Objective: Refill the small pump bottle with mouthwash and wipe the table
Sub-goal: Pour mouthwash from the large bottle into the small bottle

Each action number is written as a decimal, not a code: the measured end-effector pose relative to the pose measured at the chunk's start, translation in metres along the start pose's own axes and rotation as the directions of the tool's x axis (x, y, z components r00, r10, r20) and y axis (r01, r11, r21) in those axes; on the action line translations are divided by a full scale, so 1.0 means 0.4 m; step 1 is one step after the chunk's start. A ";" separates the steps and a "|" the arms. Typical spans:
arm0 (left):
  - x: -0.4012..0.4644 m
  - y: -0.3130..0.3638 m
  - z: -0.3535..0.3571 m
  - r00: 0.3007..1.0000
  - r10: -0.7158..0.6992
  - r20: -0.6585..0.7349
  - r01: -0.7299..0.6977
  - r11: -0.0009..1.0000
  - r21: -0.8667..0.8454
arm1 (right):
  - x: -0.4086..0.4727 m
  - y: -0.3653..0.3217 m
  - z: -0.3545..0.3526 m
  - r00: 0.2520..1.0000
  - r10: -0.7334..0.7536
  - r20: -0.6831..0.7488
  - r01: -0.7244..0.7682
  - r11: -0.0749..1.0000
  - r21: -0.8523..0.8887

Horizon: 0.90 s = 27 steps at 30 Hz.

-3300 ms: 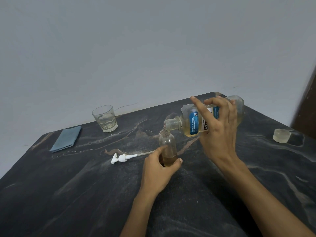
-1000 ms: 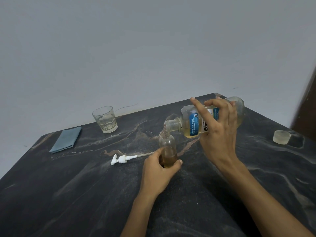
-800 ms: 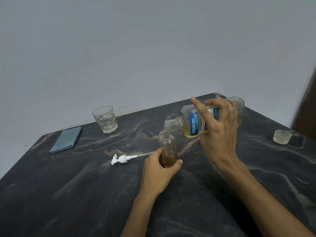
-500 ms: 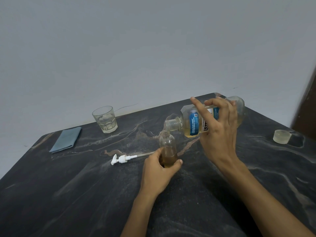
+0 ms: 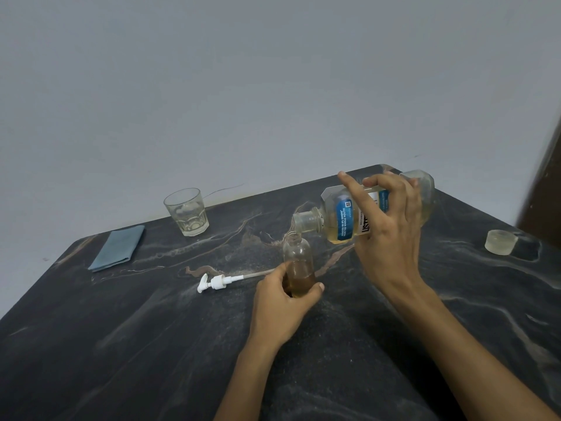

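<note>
A small clear bottle (image 5: 298, 262) stands upright at the middle of the dark marble table (image 5: 121, 344), holding amber liquid in its lower part. My left hand (image 5: 282, 302) grips its base. My right hand (image 5: 387, 235) holds a large mouthwash bottle (image 5: 340, 220) with a blue label tipped on its side, its open mouth just above the small bottle's neck, with a thin stream falling in. The white pump head (image 5: 215, 282) with its tube lies flat on the table, left of the small bottle.
A folded blue cloth (image 5: 117, 247) lies at the table's far left. A drinking glass (image 5: 186, 215) stands near the back edge by the wall. The mouthwash cap (image 5: 501, 242) rests at the far right. A dark door frame (image 5: 546, 177) rises at the right.
Both hands hold nearly the same pose throughout. The liquid level in the small bottle has risen a little since the oldest frame.
</note>
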State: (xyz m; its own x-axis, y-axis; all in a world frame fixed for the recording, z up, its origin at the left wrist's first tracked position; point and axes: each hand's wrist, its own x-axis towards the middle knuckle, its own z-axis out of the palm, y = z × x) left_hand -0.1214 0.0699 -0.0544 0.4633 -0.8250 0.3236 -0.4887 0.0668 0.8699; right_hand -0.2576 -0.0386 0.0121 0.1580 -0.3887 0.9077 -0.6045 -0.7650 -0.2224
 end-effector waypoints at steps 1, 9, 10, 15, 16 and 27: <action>0.001 -0.001 0.000 1.000 -0.002 -0.001 0.002 1.000 0.005 | 0.000 0.000 0.000 1.000 0.001 0.001 -0.001 1.000 -0.003; 0.001 -0.002 -0.001 1.000 -0.014 -0.003 0.014 1.000 0.016 | 0.002 -0.002 -0.002 1.000 0.001 0.000 -0.001 1.000 0.004; 0.002 -0.002 -0.001 1.000 -0.016 -0.002 0.016 1.000 0.016 | 0.002 -0.003 -0.002 1.000 0.000 -0.001 0.000 1.000 0.006; 0.001 -0.004 0.000 1.000 -0.022 0.002 0.022 1.000 0.006 | 0.004 -0.001 -0.003 1.000 -0.004 0.008 0.004 1.000 0.002; 0.001 -0.004 0.001 1.000 -0.024 0.002 0.024 1.000 0.007 | 0.004 -0.001 -0.003 1.000 -0.004 0.008 0.003 1.000 0.002; 0.000 -0.004 0.002 1.000 -0.028 0.002 0.028 1.000 0.001 | 0.003 -0.004 -0.004 1.000 -0.003 0.008 0.003 1.000 0.001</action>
State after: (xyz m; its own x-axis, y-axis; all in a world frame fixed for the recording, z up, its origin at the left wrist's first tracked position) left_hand -0.1212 0.0693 -0.0562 0.4751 -0.8277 0.2986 -0.4762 0.0435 0.8783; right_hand -0.2579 -0.0371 0.0141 0.1657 -0.3907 0.9055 -0.6032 -0.7665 -0.2204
